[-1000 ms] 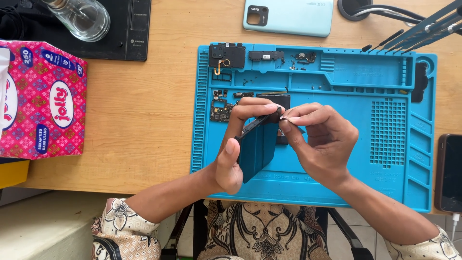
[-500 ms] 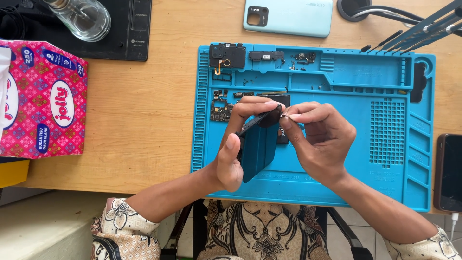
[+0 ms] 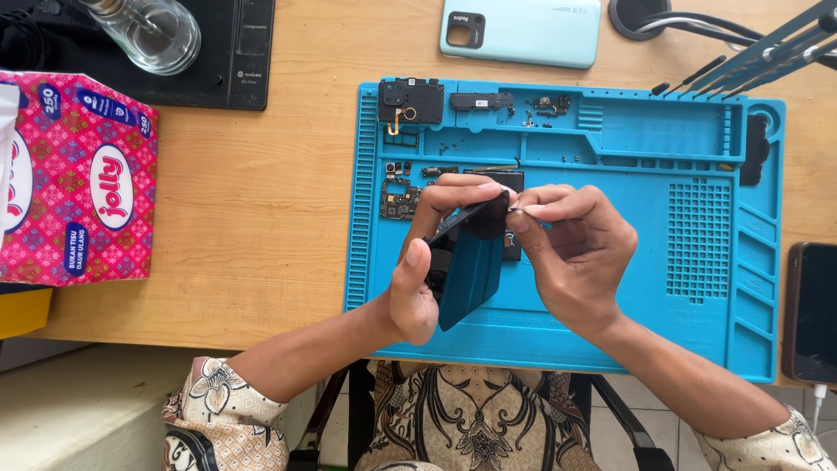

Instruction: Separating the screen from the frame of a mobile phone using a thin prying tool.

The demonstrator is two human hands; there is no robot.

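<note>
Over the blue mat (image 3: 697,340), the opened phone (image 3: 466,262) is clasped by the left hand (image 3: 418,288); something tiny, unidentifiable, is pinched by the right hand (image 3: 571,253) — best kept steady

Phone-repair workbench: blue repair mat (image 3: 715,288) strewn with phone parts (image 3: 410,103).

A work mat (image 3: 697,349) lies on the tabletop (image 3: 288,218). Left of it sits a tissue box (image 3: 78,183); behind it lies a phone back cover (image 3: 523,30). Small phone parts (image 3: 410,103) lie along the mat's far edge. A second phone (image 3: 815,310) lies right of the mat.
</note>
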